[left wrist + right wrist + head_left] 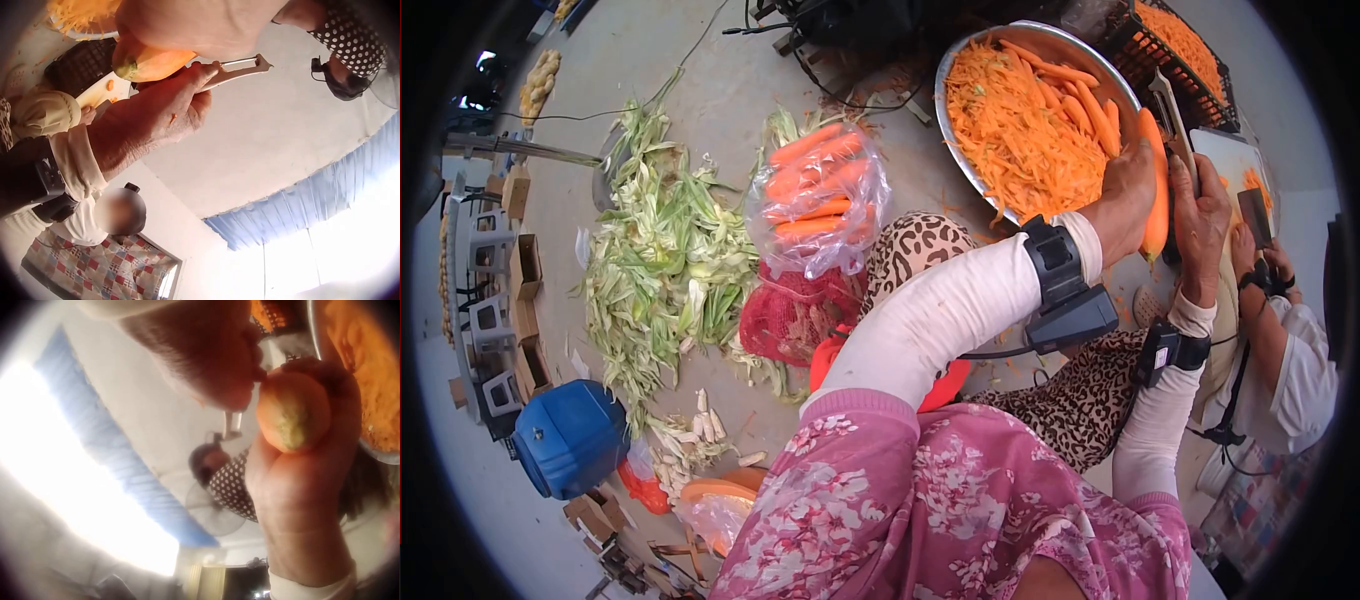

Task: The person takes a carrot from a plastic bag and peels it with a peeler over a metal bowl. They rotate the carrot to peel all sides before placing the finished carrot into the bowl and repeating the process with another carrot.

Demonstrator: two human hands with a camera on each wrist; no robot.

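My left hand (1125, 205) grips a large peeled-looking carrot (1152, 190) beside the basin, its fingers wrapped round it in the right wrist view. The green-tinged stem end of the carrot (294, 425) points at that camera. Just right of it, my right hand (1205, 215) holds a peeler (1175, 125) with a slotted metal head, seen side-on as a peeler (240, 74) in the left wrist view. A metal basin (943, 110) below holds carrot shreds (1025, 150) and several whole carrots (1090, 110).
A black crate (1135, 70) of shreds stands behind the basin. At right, another person's hands (1265, 255) work with a knife (1255, 215) by a white board (1235, 155). Bagged carrots (820, 190), corn husks (660, 250) and a red mesh sack (795, 315) lie left.
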